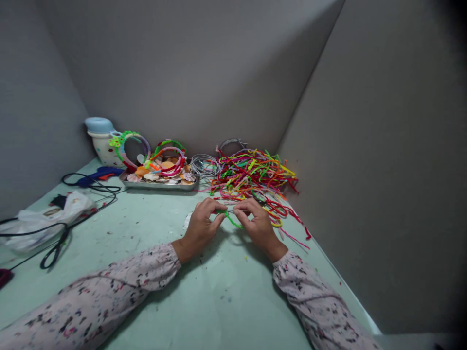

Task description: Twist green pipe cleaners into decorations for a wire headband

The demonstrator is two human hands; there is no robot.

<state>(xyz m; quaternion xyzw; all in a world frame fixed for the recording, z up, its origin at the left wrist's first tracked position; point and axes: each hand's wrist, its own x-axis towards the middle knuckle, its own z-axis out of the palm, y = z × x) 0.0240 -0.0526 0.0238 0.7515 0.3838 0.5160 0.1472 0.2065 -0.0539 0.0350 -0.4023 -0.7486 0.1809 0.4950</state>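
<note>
A bright green pipe cleaner (233, 221) runs from the fingertips of my left hand (203, 222), its free end slanting down toward my right hand. My left thumb and fingers are pinched on it. Close beside, my right hand (257, 224) is closed, thumb against fingers, on a thin pale grey wire (230, 210) that spans the small gap between the hands. How the wire and the pipe cleaner join is too small to make out. A white round thing (187, 221) lies partly hidden behind my left hand.
Behind my hands lies a heap of coloured pipe cleaners (255, 170) against the wall. Coiled grey wire (205, 166), a metal tray (160, 185) of shells and wrapped headbands, and a blue-lidded container (104, 141) stand leftward. Black cable (69, 228) and a plastic bag (44, 221) lie left.
</note>
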